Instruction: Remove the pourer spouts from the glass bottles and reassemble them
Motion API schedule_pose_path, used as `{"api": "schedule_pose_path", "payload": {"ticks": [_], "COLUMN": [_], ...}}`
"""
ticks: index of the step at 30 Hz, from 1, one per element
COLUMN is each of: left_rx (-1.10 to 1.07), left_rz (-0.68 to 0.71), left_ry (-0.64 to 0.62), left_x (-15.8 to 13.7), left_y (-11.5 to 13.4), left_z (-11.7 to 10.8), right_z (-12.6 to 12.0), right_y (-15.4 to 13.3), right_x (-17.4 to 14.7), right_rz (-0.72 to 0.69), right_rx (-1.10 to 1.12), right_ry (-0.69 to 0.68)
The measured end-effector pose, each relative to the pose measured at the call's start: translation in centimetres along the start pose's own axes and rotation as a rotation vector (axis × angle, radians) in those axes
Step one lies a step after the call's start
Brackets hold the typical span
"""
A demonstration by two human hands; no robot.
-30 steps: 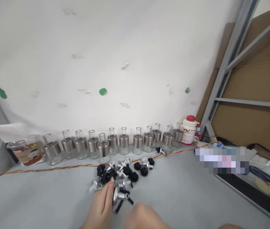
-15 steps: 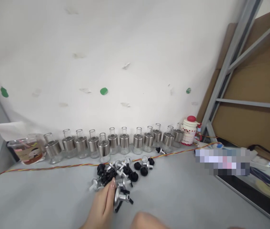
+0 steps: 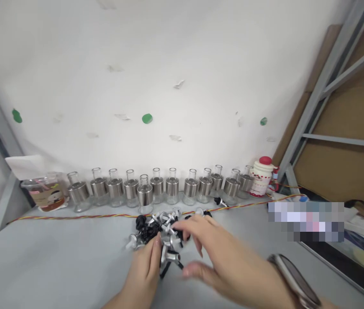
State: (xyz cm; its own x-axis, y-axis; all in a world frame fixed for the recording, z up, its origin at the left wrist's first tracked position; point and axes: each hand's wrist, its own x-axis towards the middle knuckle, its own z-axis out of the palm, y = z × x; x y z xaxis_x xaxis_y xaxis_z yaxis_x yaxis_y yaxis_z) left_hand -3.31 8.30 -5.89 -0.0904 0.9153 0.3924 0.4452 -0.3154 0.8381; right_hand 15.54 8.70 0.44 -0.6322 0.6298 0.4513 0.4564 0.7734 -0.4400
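Note:
My left hand [image 3: 145, 266] is closed around a silver bottle pourer [image 3: 171, 257] with black parts, its spout sticking out to the right of the fingers. Just beyond lies a heap of silver and black pourer pieces [image 3: 151, 231] on the grey table. Over the right side of that heap reaches my right hand [image 3: 209, 244], fingers and thumb apart, with nothing seen between them. It covers some of the pieces and is slightly blurred. Behind the heap stands a row of glass bottles with steel sleeves [image 3: 145, 195], their necks open.
A twisted red and yellow wire [image 3: 101, 216] crosses the table before the bottles. One pourer piece [image 3: 221, 202] lies apart near it. At the left stands a clear plastic container [image 3: 48, 195]; at the right, a white bottle with a red cap [image 3: 260, 178]. A dark-edged tray [image 3: 329, 262] lies far right.
My right hand has come in from the bottom edge and up to the right side of the heap, its fingers spread. My left hand keeps hold of the pourer. The view has shifted slightly.

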Motion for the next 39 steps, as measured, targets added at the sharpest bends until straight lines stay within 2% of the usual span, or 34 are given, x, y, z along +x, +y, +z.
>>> {"api": "schedule_pose_path", "payload": {"ticks": [2, 4, 9, 13, 18, 21, 26, 34, 37, 39], "left_rx": [0.001, -0.007, -0.032, 0.011, 0.177, 0.24, 0.315, 0.463, 0.537, 0.57], "left_rz": [0.04, 0.065, 0.026, 0.037, 0.234, 0.306, 0.378, 0.627, 0.676, 0.688], "left_ry": [-0.043, -0.028, -0.032, -0.038, 0.156, 0.149, 0.129, 0.108, 0.062, -0.005], "left_x": [0.0, -0.1, -0.2, -0.8, -2.1, -2.2, -1.6, -0.9, -0.8, -0.8], "left_y": [-0.3, -0.5, -0.2, -0.5, -1.2, -1.0, -0.6, -0.9, -1.2, -1.5], "left_z": [0.3, 0.7, 1.4, 1.7, 1.8, 1.7, 1.4, 0.7, 0.7, 0.9], "right_z": [0.7, 2.5, 6.6, 7.6, 8.1, 7.9, 8.0, 9.2, 9.5, 9.7], "right_y": [1.0, 2.0, 3.1, 3.2, 2.4, 1.6, 0.9, 1.5, 2.7, 3.7], "right_x": [2.2, 2.6, 0.8, 0.2, -0.4, -0.5, -0.3, 0.5, 0.6, 0.7], "right_rz": [0.004, 0.0, -0.078, -0.031, 0.124, 0.196, 0.322, 0.592, 0.671, 0.748], "right_rx": [-0.101, -0.126, -0.082, -0.033, 0.122, 0.213, 0.502, 0.939, 1.183, 1.376], "right_ry": [-0.109, -0.172, -0.108, -0.059, -0.042, -0.051, -0.101, -0.171, -0.281, -0.401]}}
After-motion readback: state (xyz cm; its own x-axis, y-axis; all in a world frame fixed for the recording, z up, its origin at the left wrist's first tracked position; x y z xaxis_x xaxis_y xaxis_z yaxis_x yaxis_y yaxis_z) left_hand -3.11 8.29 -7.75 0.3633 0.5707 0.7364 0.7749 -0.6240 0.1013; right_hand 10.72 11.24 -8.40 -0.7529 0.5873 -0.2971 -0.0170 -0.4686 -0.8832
